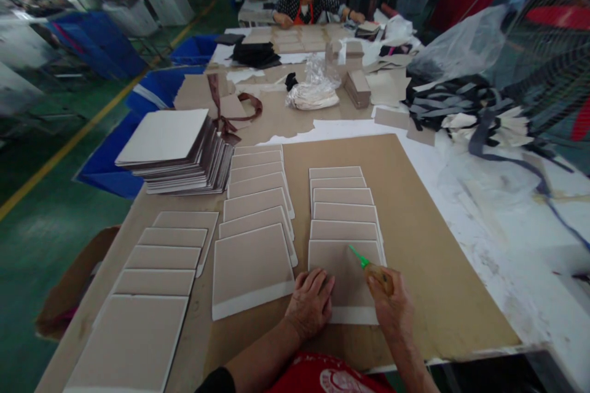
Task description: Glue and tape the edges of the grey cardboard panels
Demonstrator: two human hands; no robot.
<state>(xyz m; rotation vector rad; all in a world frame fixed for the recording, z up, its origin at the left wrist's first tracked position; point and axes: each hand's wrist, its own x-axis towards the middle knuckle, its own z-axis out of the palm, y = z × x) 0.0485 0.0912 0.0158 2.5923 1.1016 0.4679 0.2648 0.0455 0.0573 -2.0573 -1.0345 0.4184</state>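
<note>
My right hand (pixel 394 307) is wrapped round a small brownish squeeze bottle (pixel 378 277) with a green tapered nozzle. The nozzle tip points away from me, over the upper part of the nearest beige board (pixel 332 258) in the right column. Whether the tip touches the board I cannot tell. My left hand (pixel 311 301) lies on that board's lower left edge, fingers stretched out and holding nothing. Just left of it is the front board (pixel 251 270) of the middle column, with a pale strip along its near edge. The boards in both columns overlap like shingles.
A third column of overlapping boards (pixel 133 331) lies at the left. Behind it rises a tall stack of boards (pixel 166 135) beside blue bins (pixel 106 159). Fabric strips (pixel 461 104) and plastic bags lie at the right. A co-worker (pixel 308 3) sits at the table's far end.
</note>
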